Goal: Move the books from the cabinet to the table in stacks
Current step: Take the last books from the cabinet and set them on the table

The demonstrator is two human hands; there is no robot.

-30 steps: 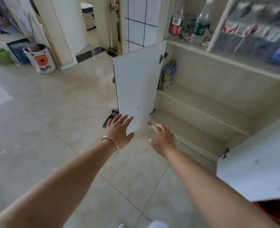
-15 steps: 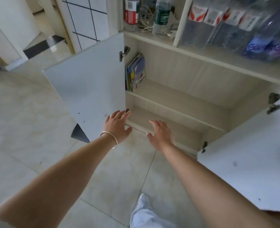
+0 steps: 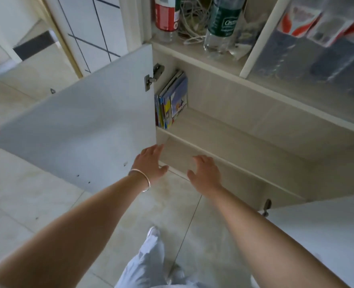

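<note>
Several thin colourful books point(image 3: 173, 102) stand upright, leaning against the left wall on the upper shelf of the open cabinet point(image 3: 244, 129). Both my arms stretch forward below them. My left hand point(image 3: 150, 163), with a silver bracelet on the wrist, hovers by the lower corner of the open left door point(image 3: 84, 125), fingers straight and holding nothing. My right hand point(image 3: 204, 172) floats in front of the lower shelf, fingers relaxed and spread, holding nothing. The rest of both shelves is bare.
The right cabinet door point(image 3: 325, 231) stands open at lower right. Above the cabinet, bottles point(image 3: 221, 23), tangled cords point(image 3: 190, 21) and plastic-wrapped bottle packs point(image 3: 325, 38) fill an upper shelf. Tiled floor point(image 3: 37, 204) lies to the left. My leg point(image 3: 149, 260) steps forward below.
I have stepped closer to the cabinet; the books and shelves loom larger. Both hands have advanced toward the cabinet opening, still holding nothing.
</note>
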